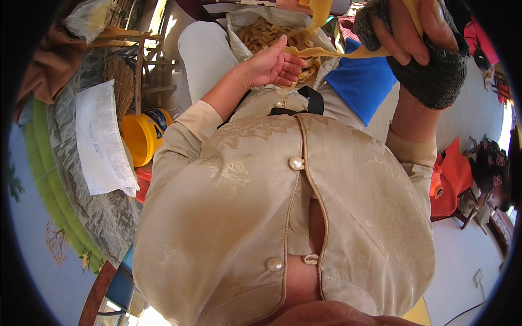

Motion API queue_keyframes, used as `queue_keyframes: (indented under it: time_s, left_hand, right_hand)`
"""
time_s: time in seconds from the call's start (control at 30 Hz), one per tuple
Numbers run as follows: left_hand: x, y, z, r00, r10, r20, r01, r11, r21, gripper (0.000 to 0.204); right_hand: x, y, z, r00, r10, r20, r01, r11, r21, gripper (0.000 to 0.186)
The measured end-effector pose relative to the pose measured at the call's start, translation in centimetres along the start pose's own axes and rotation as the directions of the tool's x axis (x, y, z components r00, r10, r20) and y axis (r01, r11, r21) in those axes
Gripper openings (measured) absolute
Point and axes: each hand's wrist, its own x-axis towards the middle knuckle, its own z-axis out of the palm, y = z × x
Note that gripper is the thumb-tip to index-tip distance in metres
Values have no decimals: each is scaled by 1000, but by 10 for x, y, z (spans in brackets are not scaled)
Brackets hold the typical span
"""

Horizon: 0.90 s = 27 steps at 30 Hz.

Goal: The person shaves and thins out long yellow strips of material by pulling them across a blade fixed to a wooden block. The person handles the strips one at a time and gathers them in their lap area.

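My bare left hand [274,65] is palm up with its fingers loosely stretched and apart, just in front of a pale sack [239,20] full of yellowish strips [266,35]. A long, flat yellow strip [353,53] stretches from beside that hand's thumb across to my right hand [416,49]. The right hand wears a dark knitted glove that leaves the fingertips bare, and its fingers are bent round the strip. Another stretch of yellow strip [321,13] hangs at the top, above the sack. Whether the left hand touches the strip is unclear.
A blue cloth [361,81] lies over my lap below the right hand. To the left are a yellow bucket [140,138], a white woven bag [103,138] and a wooden frame [140,70]. At the right, red cloth [454,176] lies near dark furniture.
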Motion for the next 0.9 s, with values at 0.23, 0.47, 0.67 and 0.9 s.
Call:
queue_keyframes:
  time_s: [0.23, 0.47, 0.67, 0.9]
  left_hand:
    - [18, 11, 26, 940, 318, -121, -339, 858, -386, 61]
    - [-21, 51, -15, 680, 678, -280, -731, 593, -338, 22]
    - [-44, 48, 19, 776, 580, -250, -500, 806, 316, 24]
    - [-30, 22, 21, 846, 495, -198, -346, 792, 503, 19]
  right_hand:
    - [-36, -13, -19, 833, 525, 173, -280, 670, -688, 28]
    - [-36, 51, -22, 742, 663, -98, -39, -102, -994, 36]
    - [-38, 158, -52, 862, 443, -247, -496, 632, -596, 33]
    - [-5, 202, -59, 763, 428, -484, -529, 844, -89, 38]
